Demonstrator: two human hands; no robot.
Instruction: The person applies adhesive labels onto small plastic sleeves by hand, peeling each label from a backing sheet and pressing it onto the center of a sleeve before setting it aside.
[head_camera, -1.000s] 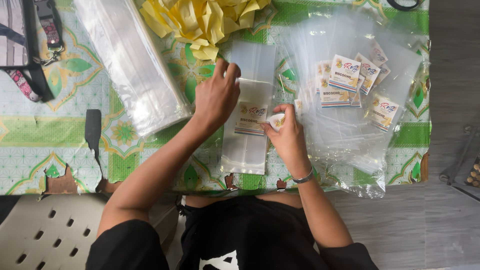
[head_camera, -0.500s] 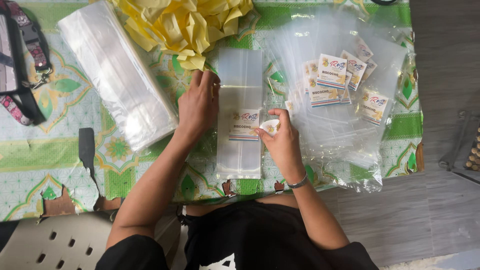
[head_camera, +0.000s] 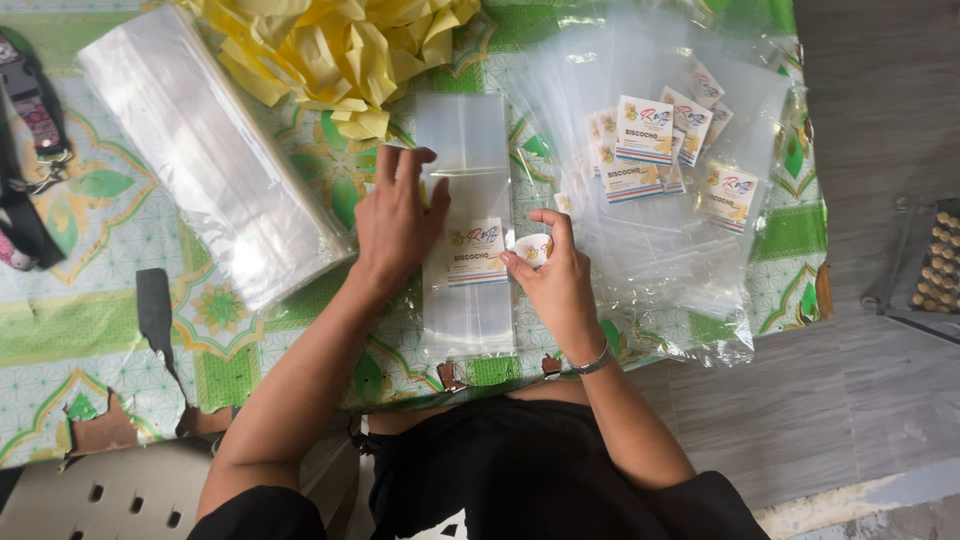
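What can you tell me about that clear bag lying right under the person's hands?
The clear plastic bag is long, narrow and flat, of thin glossy film, and lies lengthwise on the green patterned tablecloth. A small white label with a coloured stripe sits near its middle. The left hand presses flat on its left edge. The right hand touches its right edge while pinching a small round sticker.

Yellow paper heap (head_camera: 340, 50), black strap (head_camera: 25, 190)
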